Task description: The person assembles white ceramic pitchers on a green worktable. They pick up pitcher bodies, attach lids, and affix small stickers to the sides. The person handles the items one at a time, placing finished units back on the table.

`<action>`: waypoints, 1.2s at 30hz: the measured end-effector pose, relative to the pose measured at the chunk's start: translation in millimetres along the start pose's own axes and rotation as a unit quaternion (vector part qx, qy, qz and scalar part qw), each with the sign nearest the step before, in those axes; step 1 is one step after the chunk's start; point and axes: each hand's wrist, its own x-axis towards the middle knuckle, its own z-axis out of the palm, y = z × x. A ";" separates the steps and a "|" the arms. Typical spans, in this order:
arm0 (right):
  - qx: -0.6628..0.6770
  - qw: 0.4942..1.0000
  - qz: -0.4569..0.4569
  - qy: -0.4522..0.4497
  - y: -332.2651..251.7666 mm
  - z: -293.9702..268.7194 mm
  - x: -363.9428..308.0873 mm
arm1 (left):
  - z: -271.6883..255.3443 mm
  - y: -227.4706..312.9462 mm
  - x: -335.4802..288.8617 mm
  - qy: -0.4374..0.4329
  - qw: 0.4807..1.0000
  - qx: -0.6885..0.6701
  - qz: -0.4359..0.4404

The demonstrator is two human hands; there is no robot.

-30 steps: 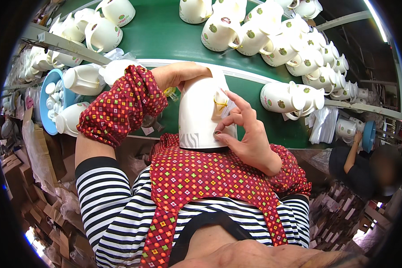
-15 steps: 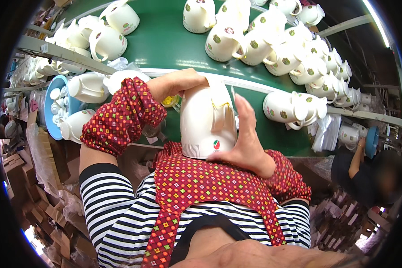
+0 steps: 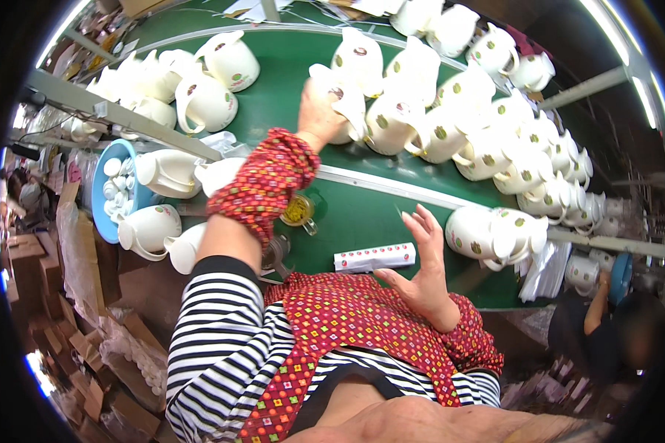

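Observation:
My left hand (image 3: 319, 112) reaches over the green surface and grips a white jug (image 3: 344, 100) by its upper part, among other printed white jugs. The jug stands tilted in this view, and some of my fingers are hidden behind it. My right hand (image 3: 426, 277) is held up in front of my apron, thumb and fingers apart. A thin pale sliver (image 3: 400, 214) shows by its fingertips, too small to name. Close to that hand lies a white strip (image 3: 374, 258) with rows of small red and green marks. Left of it stands a clear glass mug (image 3: 299, 212) with yellow contents.
Rows of white jugs (image 3: 488, 155) fill the green belt (image 3: 281, 81) ahead and to the right. A metal rail (image 3: 391, 188) crosses in front. At left is a blue basin (image 3: 105, 184) of white lids. Plastic bags (image 3: 545, 272) hang at right, near a co-worker (image 3: 606, 317).
The jug that stood before me, between my hands, is out of its place. My left hand has moved forward onto a jug on the belt. The marked strip now shows.

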 end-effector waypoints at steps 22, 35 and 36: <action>0.011 0.999 0.031 -0.019 -2.2 0.7 56.2 | -182.4 -262.7 68.5 -0.312 0.802 0.339 -0.381; 0.100 0.992 0.040 0.059 -6.6 -15.1 36.1 | -175.3 -256.7 20.2 -0.239 0.925 0.289 -0.056; 0.124 0.989 0.046 0.071 -10.4 -16.6 36.3 | -172.0 -262.8 18.2 -0.191 0.948 0.244 -0.076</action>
